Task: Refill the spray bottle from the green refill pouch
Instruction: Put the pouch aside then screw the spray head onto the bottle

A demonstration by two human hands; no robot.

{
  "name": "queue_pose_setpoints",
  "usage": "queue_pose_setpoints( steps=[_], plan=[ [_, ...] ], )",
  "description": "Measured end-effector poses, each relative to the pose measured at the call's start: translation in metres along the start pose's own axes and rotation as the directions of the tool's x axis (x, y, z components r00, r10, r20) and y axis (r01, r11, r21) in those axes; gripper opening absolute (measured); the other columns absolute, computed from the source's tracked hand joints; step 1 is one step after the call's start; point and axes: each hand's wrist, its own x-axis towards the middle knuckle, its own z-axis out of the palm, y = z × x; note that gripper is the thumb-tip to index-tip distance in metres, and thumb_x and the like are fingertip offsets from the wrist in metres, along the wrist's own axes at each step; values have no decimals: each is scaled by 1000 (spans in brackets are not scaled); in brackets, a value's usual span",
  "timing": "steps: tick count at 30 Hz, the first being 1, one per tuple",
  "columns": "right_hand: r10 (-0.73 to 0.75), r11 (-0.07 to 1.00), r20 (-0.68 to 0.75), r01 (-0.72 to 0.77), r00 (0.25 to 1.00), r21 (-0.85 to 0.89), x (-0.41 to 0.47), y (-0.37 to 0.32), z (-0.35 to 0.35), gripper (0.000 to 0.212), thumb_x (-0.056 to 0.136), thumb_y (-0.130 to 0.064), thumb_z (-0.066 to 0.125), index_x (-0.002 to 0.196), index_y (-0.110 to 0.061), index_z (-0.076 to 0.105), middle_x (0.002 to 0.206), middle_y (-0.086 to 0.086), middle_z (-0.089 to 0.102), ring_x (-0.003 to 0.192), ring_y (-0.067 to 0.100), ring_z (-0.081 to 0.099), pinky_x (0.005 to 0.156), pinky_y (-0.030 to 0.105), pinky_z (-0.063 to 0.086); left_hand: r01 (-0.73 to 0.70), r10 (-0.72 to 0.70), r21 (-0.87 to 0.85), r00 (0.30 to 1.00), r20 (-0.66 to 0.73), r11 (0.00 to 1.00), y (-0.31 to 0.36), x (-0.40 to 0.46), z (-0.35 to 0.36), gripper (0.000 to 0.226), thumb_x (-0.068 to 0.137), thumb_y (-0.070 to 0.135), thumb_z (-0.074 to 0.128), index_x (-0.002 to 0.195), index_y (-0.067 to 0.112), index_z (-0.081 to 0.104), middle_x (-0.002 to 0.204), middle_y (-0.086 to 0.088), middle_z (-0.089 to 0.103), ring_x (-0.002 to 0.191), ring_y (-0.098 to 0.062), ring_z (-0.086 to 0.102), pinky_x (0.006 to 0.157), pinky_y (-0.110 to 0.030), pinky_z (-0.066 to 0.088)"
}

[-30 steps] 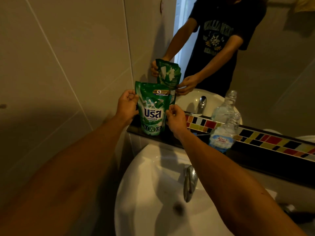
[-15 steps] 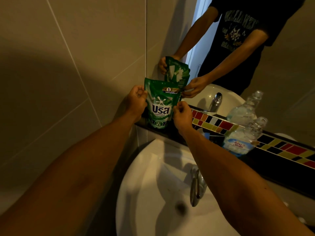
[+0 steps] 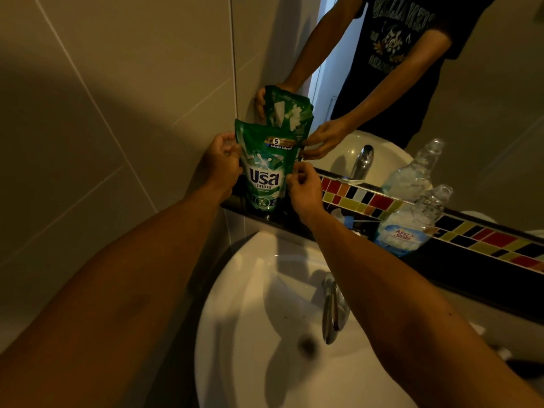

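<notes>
Pouch (image 3: pixel 266 169), green, stood upright on the dark ledge (image 3: pixel 459 269) above the sink (image 3: pixel 250 290); left hand (image 3: pixel 220 166) and right hand (image 3: pixel 303 189) pinched its side edges with curled fingers. Spray bottle (image 3: pixel 412 222) stood uncapped, well right.

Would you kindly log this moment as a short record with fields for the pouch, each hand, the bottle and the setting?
pouch: green refill pouch, upright on the dark ledge by the mirror
left hand: left hand grips the pouch's left edge
right hand: right hand pinches its right edge
bottle: clear bottle on the ledge, to the right, apart from the pouch, no cap visible
setting: white sink below, tap over the basin
stage: pouring not yet begun
</notes>
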Motion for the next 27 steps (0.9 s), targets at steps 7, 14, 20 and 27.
queue_pose_setpoints(
  steps=[7, 14, 20, 27],
  plan=[
    [50, 998, -31, -49, 998, 30, -29, -4, -21, 57, 99, -4, 63, 151, -15, 43, 119, 4, 66, 111, 20, 66, 83, 26, 57, 92, -79, 159, 993, -87, 983, -8, -35, 13, 51, 91, 2, 66, 136, 3, 42, 122, -11, 61, 115, -29, 61, 91, -31, 50],
    [107, 994, -132, -111, 985, -20, -75, 15, -67, 64, 98, -3, 63, 155, -20, 39, 148, 11, 53, 133, 27, 55, 102, 37, 51, 172, -187, 224, 981, 45, 959, -25, -86, 34, 58, 86, 9, 72, 137, 9, 45, 127, -8, 63, 114, -26, 62, 99, -40, 52],
    [132, 990, -252, -138, 959, -9, -109, 31, -112, 65, 96, -7, 68, 153, -21, 41, 141, 8, 58, 117, 22, 64, 98, 40, 56, 119, -185, 292, 960, 209, 949, -37, -123, 76, 54, 87, 6, 72, 136, 5, 50, 134, -14, 59, 124, -27, 57, 100, -33, 47],
    [169, 984, -397, -177, 902, 15, -134, 38, -168, 58, 95, -8, 69, 148, -19, 47, 145, 10, 55, 127, 23, 57, 106, 42, 52, 71, -235, 459, 921, 311, 885, -45, -150, 128, 63, 90, 16, 73, 147, 13, 46, 146, -14, 51, 131, -31, 51, 106, -38, 45]
  ],
)
